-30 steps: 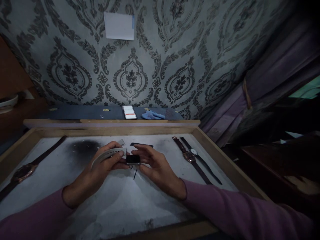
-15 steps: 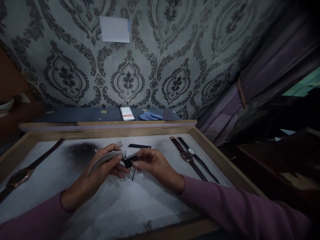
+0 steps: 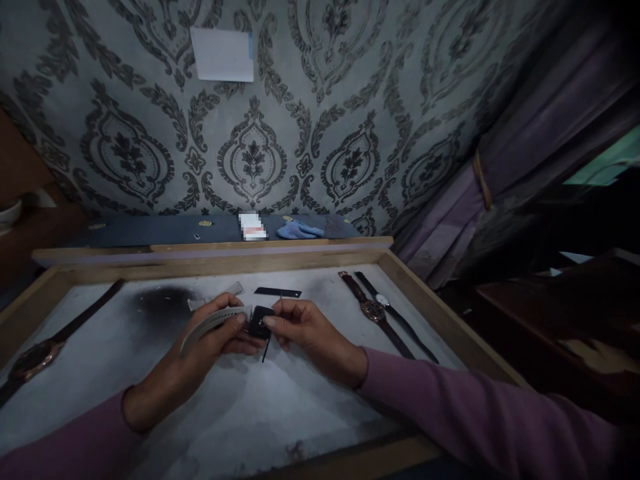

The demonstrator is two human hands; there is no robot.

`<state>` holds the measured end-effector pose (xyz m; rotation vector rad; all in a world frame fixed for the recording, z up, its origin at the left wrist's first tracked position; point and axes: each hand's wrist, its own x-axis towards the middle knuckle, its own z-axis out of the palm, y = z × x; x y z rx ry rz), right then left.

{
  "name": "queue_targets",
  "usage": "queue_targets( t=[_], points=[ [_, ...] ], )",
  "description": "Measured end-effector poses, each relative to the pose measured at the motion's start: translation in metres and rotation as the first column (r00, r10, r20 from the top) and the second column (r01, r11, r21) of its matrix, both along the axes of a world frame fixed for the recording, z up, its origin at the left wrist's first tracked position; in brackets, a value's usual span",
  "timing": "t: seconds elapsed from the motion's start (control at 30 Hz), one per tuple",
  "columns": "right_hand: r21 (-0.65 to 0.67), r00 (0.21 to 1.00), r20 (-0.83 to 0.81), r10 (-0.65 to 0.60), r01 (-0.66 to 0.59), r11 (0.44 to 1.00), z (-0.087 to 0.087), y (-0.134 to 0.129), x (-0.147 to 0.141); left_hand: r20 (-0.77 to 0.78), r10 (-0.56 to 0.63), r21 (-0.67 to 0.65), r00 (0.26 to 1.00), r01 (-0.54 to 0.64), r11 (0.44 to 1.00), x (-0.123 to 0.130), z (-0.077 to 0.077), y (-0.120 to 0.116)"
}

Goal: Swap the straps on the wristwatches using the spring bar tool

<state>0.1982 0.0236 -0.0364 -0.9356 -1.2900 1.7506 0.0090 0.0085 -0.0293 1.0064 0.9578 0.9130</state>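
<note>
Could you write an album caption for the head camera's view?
Left hand with a pale strap, right hand gripping a dark watch case, above a wood-rimmed tray.

We count three strapped watches (image 3: 36, 360) (image 3: 373, 311) (image 3: 383, 300), one pale strap (image 3: 211, 320), one dark watch case (image 3: 257, 323), one black strip (image 3: 278, 292) and one blue cloth (image 3: 299, 230).

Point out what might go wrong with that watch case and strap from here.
The dark watch case could slip, as the right hand pinches it at its edge with the fingertips, above the wooden-rimmed tray.
The thin dark rod hangs close below the case and might scratch it.
The pale strap, gripped in the left hand, could get bent or tugged against the case, since their ends are close together.
</note>
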Motion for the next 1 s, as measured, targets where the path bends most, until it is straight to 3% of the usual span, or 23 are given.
queue_targets(
  t=[0.17,0.37,0.57,0.8,0.9,1.0],
  points=[
    [0.026,0.997,-0.056,0.058,-0.057,0.998,0.001,-0.002,0.000,-0.009,-0.011,-0.018,1.000,0.011,1.000,0.000,0.001,0.000],
    [0.010,0.993,-0.092,0.075,-0.074,0.997,0.001,-0.002,0.001,-0.159,0.042,0.099,0.986,-0.027,0.995,-0.002,-0.002,0.006],
    [0.021,0.987,-0.124,0.104,-0.102,0.995,0.001,-0.002,0.000,-0.212,0.053,0.136,0.976,-0.024,0.990,-0.002,0.010,0.006],
    [-0.225,0.930,-0.322,0.178,-0.258,0.940,0.005,-0.004,0.000,-0.133,0.061,0.110,0.989,-0.047,0.993,-0.002,0.012,0.003],
    [-0.248,0.950,-0.265,0.167,-0.235,0.940,0.011,-0.007,-0.003,-0.153,0.028,0.160,0.988,-0.003,0.987,-0.003,0.012,0.002],
    [-0.139,0.986,-0.115,0.121,-0.136,0.981,0.016,-0.011,-0.007,-0.266,-0.003,0.291,0.964,0.084,0.953,-0.002,0.015,-0.002]
  ],
)
